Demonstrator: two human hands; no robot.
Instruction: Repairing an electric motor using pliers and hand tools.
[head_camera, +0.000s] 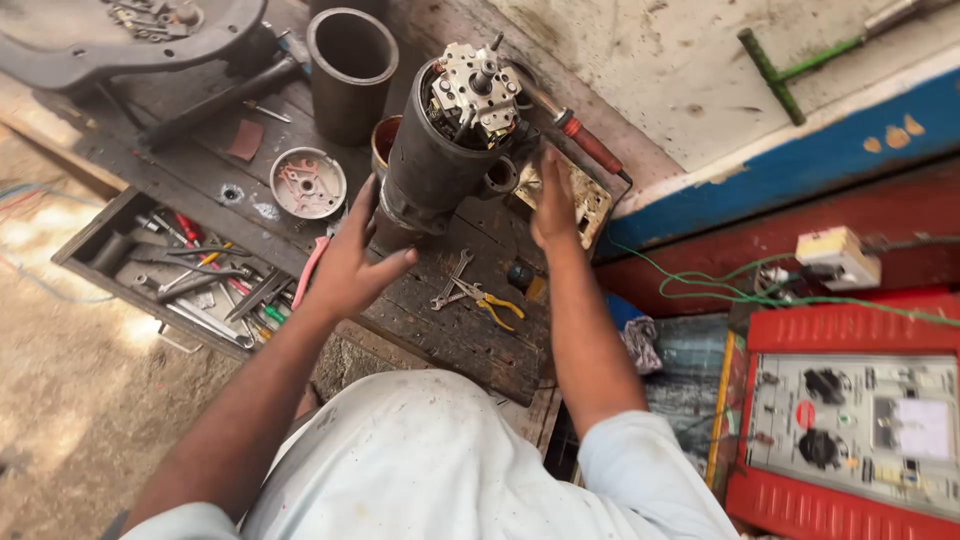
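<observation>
A dark cylindrical starter motor (440, 150) stands upright on the wooden bench, its open top showing a metal brush plate (478, 88) with a shaft. My left hand (352, 262) wraps the lower left of the motor body. My right hand (553, 200) rests flat on the bench just right of the motor, over a worn yellowish plate (590, 200), fingers together and empty.
A dark metal tube (350, 70) and a round end cover (308, 182) stand behind left. An open drawer of tools (190, 275) lies at left. Spanners and yellow-handled pliers (485, 298) sit near the bench front. A red test unit (850, 410) stands at right.
</observation>
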